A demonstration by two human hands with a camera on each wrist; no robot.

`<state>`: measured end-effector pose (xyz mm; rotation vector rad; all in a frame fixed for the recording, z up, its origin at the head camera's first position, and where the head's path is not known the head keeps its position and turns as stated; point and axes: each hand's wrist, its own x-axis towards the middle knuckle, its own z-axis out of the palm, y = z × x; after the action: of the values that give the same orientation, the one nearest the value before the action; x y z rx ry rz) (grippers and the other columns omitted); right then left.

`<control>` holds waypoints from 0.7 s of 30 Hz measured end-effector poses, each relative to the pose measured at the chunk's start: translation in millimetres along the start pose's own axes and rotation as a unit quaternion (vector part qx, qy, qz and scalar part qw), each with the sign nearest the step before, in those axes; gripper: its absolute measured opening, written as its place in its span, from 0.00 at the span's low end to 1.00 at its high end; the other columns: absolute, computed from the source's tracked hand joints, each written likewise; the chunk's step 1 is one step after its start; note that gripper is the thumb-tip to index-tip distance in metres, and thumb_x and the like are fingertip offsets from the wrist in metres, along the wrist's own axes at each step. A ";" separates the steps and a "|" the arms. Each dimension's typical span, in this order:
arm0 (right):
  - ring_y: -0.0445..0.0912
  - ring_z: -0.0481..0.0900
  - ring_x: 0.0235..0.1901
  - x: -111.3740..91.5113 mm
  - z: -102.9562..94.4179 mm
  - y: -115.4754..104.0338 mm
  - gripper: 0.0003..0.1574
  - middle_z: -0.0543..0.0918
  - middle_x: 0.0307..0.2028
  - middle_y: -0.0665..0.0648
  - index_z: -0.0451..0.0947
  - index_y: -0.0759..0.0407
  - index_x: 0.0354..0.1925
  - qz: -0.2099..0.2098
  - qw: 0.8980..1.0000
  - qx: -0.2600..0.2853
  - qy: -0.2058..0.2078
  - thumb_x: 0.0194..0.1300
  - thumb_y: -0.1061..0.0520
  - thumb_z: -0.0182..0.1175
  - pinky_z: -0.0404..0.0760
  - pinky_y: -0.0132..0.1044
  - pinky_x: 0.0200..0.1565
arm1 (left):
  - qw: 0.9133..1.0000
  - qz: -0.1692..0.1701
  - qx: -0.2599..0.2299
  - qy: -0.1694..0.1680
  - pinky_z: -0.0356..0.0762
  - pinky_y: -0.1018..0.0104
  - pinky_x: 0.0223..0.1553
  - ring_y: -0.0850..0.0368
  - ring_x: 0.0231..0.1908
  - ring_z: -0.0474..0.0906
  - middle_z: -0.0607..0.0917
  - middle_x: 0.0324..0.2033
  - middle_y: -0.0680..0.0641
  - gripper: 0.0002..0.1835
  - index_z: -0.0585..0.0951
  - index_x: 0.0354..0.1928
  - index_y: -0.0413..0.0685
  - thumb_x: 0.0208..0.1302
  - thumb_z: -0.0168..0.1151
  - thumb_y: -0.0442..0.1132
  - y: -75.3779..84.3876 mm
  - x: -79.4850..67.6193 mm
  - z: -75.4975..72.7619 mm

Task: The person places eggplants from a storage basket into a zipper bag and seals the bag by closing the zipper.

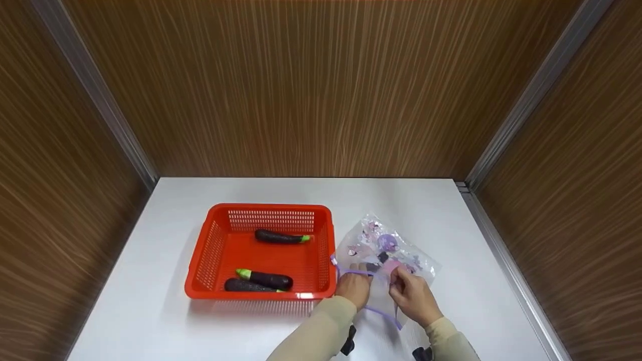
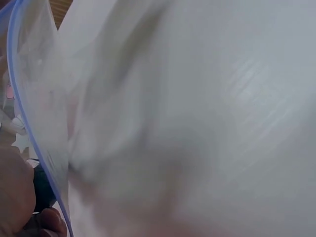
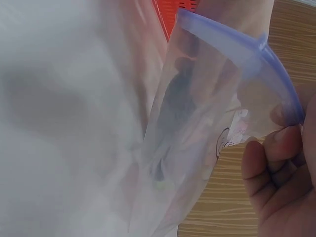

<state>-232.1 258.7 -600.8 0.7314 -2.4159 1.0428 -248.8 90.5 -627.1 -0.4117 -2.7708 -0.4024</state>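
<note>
A clear zip bag [image 1: 401, 250] with a purple zip edge and pink and purple prints lies right of the basket. My left hand [image 1: 355, 288] reaches in through its mouth and grips a dark eggplant [image 2: 43, 190], which shows blurred through the plastic in the right wrist view. My right hand [image 1: 414, 296] pinches the bag's rim by the purple edge, holding the mouth apart. Three dark eggplants with green ends lie in the red basket [image 1: 271, 296]: one eggplant [image 1: 281, 236] at the back, two near the front wall.
The perforated red basket stands close against the bag's left side on the white table [image 1: 200, 331]. Wood-grain panels [image 1: 301, 90] enclose the table at the back and both sides, with metal strips [image 1: 506, 271] along the corners.
</note>
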 end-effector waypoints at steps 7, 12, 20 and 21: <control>0.31 0.61 0.17 -0.6 -3.6 -2.8 0.21 0.64 0.19 0.35 0.68 0.51 0.27 -0.007 1.000 -0.007 0.016 0.41 0.75 0.59 0.62 0.25 0.17 | 0.999 -0.031 0.009 0.000 0.74 0.58 0.29 0.54 0.19 0.72 0.72 0.30 0.46 0.12 0.71 0.45 0.40 0.68 0.50 0.42 0.3 -2.7 3.8; 0.31 0.62 0.17 0.8 -6.2 -6.6 0.21 0.65 0.19 0.36 0.69 0.52 0.26 -0.024 0.999 0.002 0.029 0.39 0.75 0.59 0.61 0.24 0.17 | 0.999 -0.023 0.032 0.009 0.75 0.60 0.29 0.54 0.24 0.74 0.74 0.31 0.45 0.14 0.70 0.48 0.37 0.64 0.52 0.38 0.2 -3.1 6.2; 0.30 0.62 0.17 1.8 -6.7 -5.6 0.21 0.66 0.19 0.37 0.70 0.51 0.26 -0.030 0.999 0.009 0.040 0.39 0.75 0.59 0.61 0.23 0.18 | 0.999 -0.033 -0.032 -0.004 0.76 0.61 0.26 0.52 0.23 0.78 0.78 0.25 0.47 0.22 0.72 0.49 0.36 0.68 0.56 0.50 1.7 -5.2 4.8; 0.30 0.62 0.17 1.6 -6.6 -5.1 0.21 0.66 0.18 0.37 0.70 0.51 0.26 -0.031 0.999 0.009 0.041 0.39 0.75 0.59 0.61 0.23 0.18 | 0.999 -0.032 -0.033 -0.008 0.76 0.61 0.27 0.51 0.24 0.78 0.79 0.25 0.47 0.22 0.72 0.50 0.35 0.68 0.56 0.49 1.6 -5.6 4.8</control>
<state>-229.2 260.2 -593.0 0.7501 -2.3033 1.0511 -244.4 92.2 -633.0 -0.3430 -2.7990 -0.5096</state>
